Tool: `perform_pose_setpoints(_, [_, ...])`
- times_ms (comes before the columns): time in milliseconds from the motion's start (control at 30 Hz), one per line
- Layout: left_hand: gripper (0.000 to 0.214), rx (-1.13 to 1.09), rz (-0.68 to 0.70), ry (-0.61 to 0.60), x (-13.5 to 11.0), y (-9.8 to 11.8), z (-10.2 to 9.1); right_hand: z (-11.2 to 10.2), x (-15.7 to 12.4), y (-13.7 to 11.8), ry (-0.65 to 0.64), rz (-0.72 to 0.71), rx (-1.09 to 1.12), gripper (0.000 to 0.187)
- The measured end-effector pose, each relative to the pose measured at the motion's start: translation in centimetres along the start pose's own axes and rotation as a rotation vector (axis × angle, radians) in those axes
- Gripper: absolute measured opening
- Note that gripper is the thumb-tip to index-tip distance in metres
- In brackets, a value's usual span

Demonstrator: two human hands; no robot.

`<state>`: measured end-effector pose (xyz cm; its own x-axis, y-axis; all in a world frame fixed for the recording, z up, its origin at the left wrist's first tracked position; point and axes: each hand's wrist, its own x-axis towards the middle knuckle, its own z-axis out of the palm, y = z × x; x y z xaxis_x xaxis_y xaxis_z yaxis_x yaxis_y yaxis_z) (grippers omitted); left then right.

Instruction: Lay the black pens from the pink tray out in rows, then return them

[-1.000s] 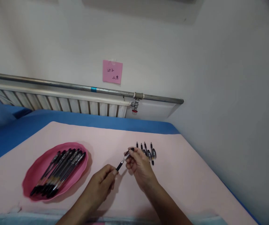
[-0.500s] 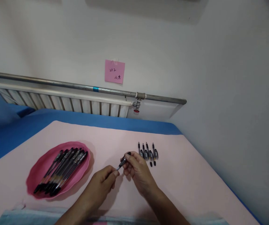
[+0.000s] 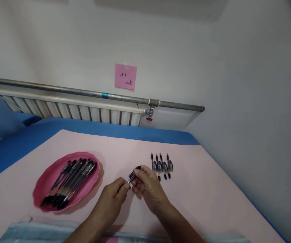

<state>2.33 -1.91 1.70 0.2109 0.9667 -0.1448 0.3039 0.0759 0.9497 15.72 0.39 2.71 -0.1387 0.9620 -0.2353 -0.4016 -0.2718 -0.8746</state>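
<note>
Both hands meet over the pink cloth (image 3: pixel 206 189) and share one black pen (image 3: pixel 133 175). My left hand (image 3: pixel 113 197) pinches the pen's lower end with thumb and fingers. My right hand (image 3: pixel 147 187) is closed round the pen's upper part, and a black end pokes out above its fingers. Just right of that hand, several black pens (image 3: pixel 162 165) lie side by side in a row on the cloth. To the left, a pink oval tray (image 3: pixel 45 179) holds several more black pens (image 3: pixel 70 182).
A blue sheet (image 3: pixel 89 130) shows beyond the pink cloth. Behind it a white radiator (image 3: pixel 66 109) and a grey pipe (image 3: pixel 84 92) run along the wall, with a pink note (image 3: pixel 125 76) stuck above. A white wall closes the right side.
My hands have drawn closer together, so less of the pen shows between them. The view has shifted a little, moving everything slightly right in the picture.
</note>
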Motion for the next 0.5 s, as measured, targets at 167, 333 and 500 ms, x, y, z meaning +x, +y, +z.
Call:
perform_pose_setpoints(167, [0.028, 0.026, -0.001, -0.001, 0.2, 0.1, -0.1, 0.2, 0.1, 0.6, 0.010, 0.000, -0.008, 0.024])
perform_pose_setpoints(333, [0.025, 0.118, 0.045, 0.014, 0.0, 0.8, -0.7, 0.3, 0.1, 0.7, -0.032, 0.014, -0.095, 0.027])
perform_pose_setpoints(500, [0.023, 0.270, 0.076, 0.249, -0.4, 2.1, -4.4, -0.5, 0.5, 0.8, -0.032, -0.004, -0.204, 0.027])
